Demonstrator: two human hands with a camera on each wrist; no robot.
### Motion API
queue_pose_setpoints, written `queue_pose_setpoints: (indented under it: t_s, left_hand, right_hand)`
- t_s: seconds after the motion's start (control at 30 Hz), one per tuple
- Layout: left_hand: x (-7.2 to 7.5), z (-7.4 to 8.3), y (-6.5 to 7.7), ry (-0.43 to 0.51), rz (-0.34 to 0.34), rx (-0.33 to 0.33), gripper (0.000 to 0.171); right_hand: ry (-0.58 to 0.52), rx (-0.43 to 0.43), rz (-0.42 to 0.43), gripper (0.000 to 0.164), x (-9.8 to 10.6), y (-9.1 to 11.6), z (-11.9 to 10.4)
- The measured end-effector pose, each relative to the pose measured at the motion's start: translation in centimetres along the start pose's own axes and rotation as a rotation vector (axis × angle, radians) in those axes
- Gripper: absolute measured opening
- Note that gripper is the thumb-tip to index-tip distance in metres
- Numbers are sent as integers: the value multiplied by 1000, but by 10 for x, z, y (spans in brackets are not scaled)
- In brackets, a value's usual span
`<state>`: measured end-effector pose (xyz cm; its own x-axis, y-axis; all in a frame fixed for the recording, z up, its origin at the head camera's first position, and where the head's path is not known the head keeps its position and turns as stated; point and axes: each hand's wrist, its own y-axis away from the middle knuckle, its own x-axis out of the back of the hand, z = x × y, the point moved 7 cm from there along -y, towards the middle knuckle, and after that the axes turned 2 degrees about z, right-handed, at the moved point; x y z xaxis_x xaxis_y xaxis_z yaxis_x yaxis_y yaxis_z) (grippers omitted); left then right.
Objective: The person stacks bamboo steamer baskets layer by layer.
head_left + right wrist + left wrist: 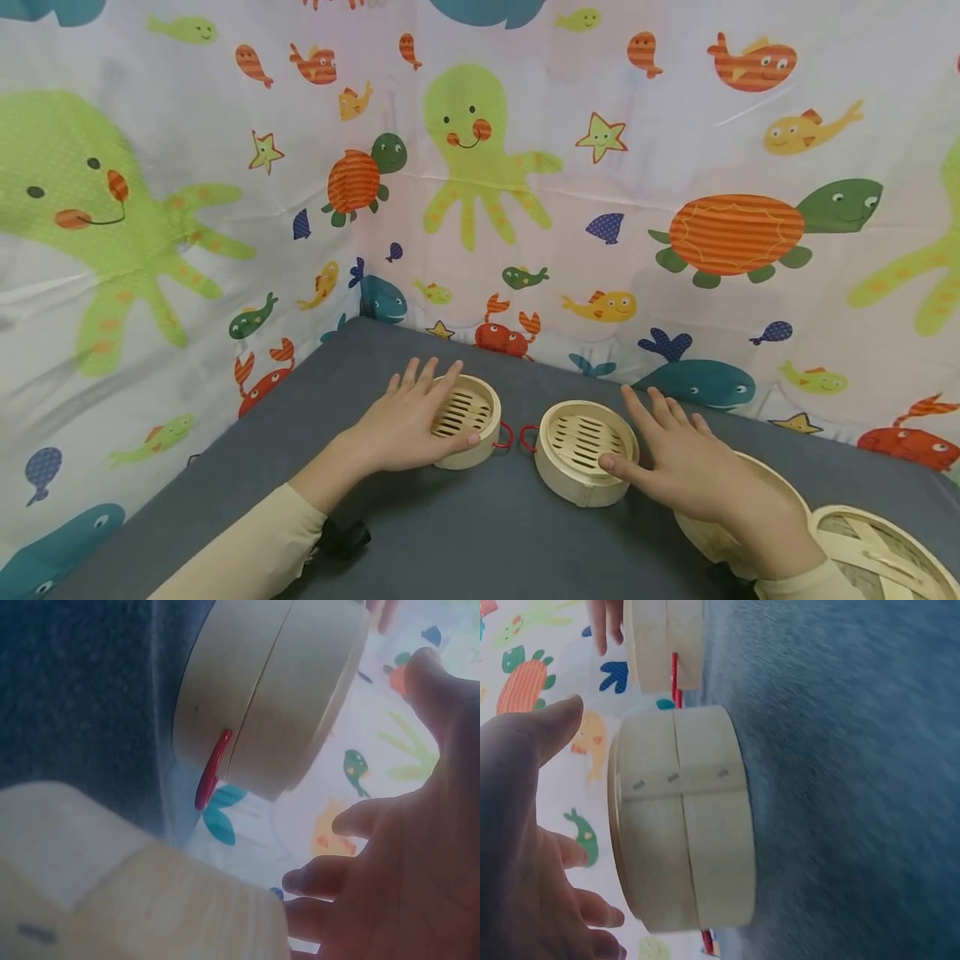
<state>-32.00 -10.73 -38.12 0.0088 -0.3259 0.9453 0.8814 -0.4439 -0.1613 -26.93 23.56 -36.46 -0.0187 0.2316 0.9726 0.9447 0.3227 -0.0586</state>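
Two small lidded bamboo steamers with red handles stand on the dark grey table. My left hand (412,421) hovers with spread fingers over the left steamer (472,408), overlapping its lid. In the left wrist view a gap shows between those fingers and the steamer's side (682,825). My right hand (686,471) is held with fingers spread at the right edge of the right steamer (585,454), its thumb over the slotted lid. The right wrist view shows that palm apart from the steamer's wall (262,690). Both hands hold nothing.
A larger bamboo steamer piece (697,533) lies partly hidden beneath my right forearm. Beside it at the right edge is a round bamboo piece with crossed strips (877,558). A sea-animal curtain (525,183) hangs behind the grey tabletop (465,533).
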Motion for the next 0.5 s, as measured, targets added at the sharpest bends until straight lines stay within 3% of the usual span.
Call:
queue_pose_setpoints:
  t_s: [0.5]
  left_hand:
    - [-2, -35, 17, 38, -12, 41, 119]
  right_hand:
    - [20, 7, 1, 114, -19, -6, -9]
